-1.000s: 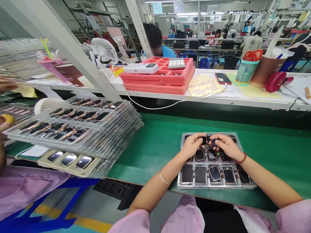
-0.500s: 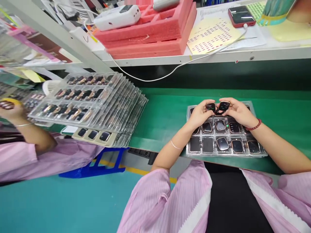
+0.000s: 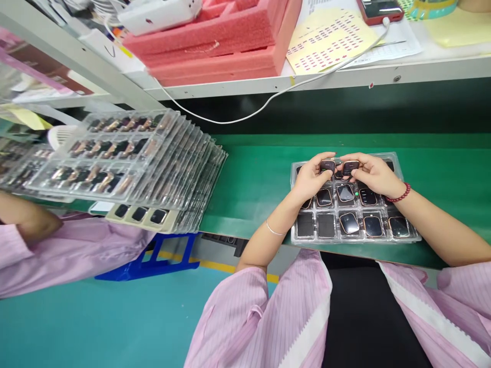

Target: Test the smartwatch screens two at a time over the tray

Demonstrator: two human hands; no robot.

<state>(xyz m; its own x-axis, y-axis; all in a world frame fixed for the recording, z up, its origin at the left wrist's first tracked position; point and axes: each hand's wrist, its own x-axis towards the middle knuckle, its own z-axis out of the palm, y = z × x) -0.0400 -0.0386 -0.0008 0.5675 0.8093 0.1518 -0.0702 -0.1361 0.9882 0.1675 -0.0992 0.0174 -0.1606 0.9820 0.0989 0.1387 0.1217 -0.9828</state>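
Note:
Over the back row of a clear plastic tray, my left hand pinches a dark square watch face with a gold rim. A second such watch face is in my right hand, gripped between thumb and fingers. The two held pieces are a small distance apart, screens up. Several more watch faces lie in the tray's compartments, among them one tilted in the front row. Both hands hide part of the back row.
At the left stands a tall stack of filled clear trays, beside a person's arm. Red foam blocks sit on the shelf above, and a white cable droops from its edge. A blue stool is below.
The view has shifted a little. The two held watch faces have moved slightly apart and are tilted flatter. At the left, the other person's hand has gone out of view.

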